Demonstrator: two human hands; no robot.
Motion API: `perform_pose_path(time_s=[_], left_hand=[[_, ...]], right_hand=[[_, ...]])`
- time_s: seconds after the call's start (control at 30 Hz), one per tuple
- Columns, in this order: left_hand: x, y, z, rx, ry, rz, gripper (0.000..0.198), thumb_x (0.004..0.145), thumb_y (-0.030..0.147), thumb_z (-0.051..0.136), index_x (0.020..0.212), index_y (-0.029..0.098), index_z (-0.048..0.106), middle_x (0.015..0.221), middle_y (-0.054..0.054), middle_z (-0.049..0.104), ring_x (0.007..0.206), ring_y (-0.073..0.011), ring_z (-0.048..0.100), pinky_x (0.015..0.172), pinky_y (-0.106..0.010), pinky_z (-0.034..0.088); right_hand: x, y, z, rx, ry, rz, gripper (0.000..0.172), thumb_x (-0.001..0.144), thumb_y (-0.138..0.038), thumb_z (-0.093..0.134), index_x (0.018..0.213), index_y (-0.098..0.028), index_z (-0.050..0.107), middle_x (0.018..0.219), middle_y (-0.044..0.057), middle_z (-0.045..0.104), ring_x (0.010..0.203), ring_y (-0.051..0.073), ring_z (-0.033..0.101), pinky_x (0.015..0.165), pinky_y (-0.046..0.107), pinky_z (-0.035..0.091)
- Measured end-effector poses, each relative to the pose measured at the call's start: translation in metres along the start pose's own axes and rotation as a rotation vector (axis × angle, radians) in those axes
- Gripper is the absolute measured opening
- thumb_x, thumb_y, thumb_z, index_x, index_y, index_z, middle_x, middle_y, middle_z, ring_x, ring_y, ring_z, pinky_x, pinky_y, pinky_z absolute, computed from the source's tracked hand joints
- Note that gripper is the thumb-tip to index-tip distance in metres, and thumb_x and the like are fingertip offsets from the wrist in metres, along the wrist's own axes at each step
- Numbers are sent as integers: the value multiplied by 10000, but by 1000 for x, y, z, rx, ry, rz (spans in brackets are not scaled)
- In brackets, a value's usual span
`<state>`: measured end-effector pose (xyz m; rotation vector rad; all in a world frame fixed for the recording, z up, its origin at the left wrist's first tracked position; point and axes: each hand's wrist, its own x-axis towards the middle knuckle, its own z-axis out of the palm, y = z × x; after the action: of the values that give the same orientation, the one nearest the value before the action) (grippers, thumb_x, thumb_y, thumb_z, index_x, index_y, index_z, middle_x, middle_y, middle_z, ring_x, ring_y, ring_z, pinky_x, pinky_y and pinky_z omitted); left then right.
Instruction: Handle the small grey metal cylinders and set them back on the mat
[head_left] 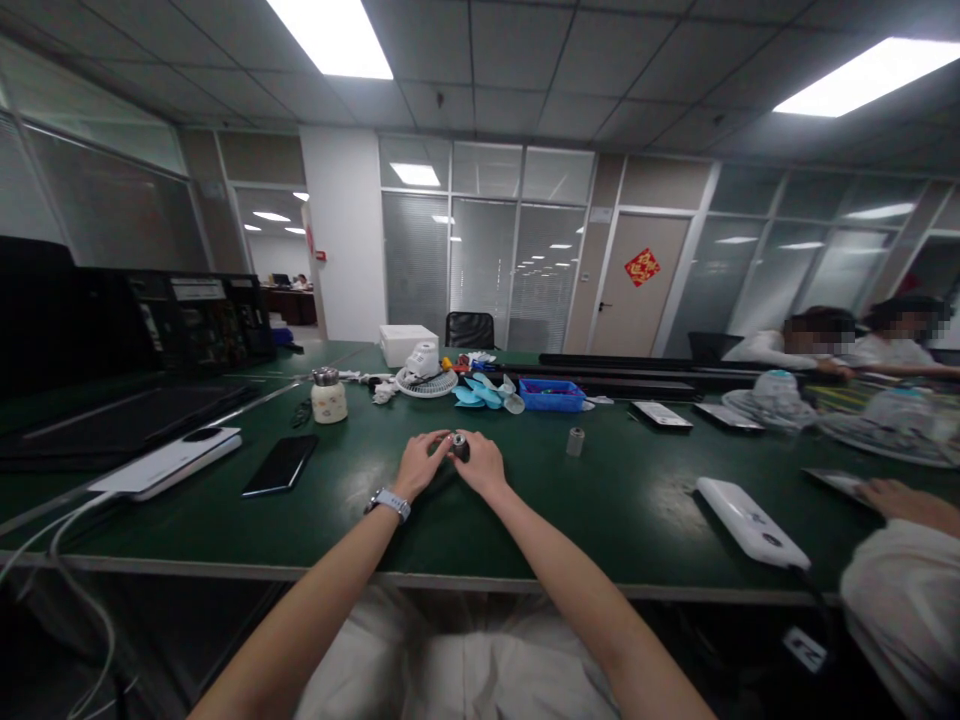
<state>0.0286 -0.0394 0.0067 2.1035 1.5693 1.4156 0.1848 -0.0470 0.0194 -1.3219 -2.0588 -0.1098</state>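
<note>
Both my hands meet over the middle of the green table. Between their fingertips is a small dark metal cylinder [460,446] with a round hole or boss in its end; its lower part is hidden. My left hand [420,468], with a watch [388,503] on its wrist, is closed on the cylinder's left side. From the right, my right hand [482,464] has its fingers curled round the same piece. A second small grey metal cylinder [575,442] stands upright on the table, to the right of my hands and apart from them.
Beyond my hands lie light-blue fan blades [480,391], a white fan part [425,372] and a blue tray [552,396]. A black phone [280,465] and a cream bottle [328,400] are at left. A white power bank [752,522] and another person's hand [911,500] are at right.
</note>
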Motion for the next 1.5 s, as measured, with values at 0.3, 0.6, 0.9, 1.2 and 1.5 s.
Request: perform_pose_path(time_s=[0.3,0.6,0.9,1.2,1.5], left_hand=[[-3,6,-4,48,-5,93,384,867,503,478,956,247,750,994,-54,703,957,-204,581,897,-366,402],[-6,16,-8,68,160,97,368,868,487,488,906,224,743,898,-58,708,871,-195,586,824,-326,441],[-4,-2,-9,320,20,-223,424,857,520,463,978,234,752,988,-90,717,988,-264,564,895,-364,392],[-6,2,-10,397,-30,-289,422,832,546,477,994,274,756,1018,-99,704,1027,-317,506,848,-395,401],[-10,5,-13,436,26,-425,366,822,513,493,935,301,769,1192,-104,617,1119,-360,401,897,-478,350]], right_hand=[[-10,-5,-1,-151,-58,-87,630,868,-391,537,1426,-158,357,1099,117,625,1006,224,576,868,328,417],[-13,-5,-4,-129,-37,-50,617,847,-448,558,1375,-150,443,1081,129,635,1013,239,580,877,340,425],[-16,5,-13,23,-72,144,608,807,-541,576,1304,-193,537,1092,95,659,1003,227,606,836,305,458],[-17,7,-10,112,-29,136,436,788,-503,616,1132,-236,626,1055,44,667,964,199,616,822,290,471],[-17,6,-13,130,-52,155,418,791,-515,607,1098,-233,627,1056,45,661,962,199,612,800,297,475]])
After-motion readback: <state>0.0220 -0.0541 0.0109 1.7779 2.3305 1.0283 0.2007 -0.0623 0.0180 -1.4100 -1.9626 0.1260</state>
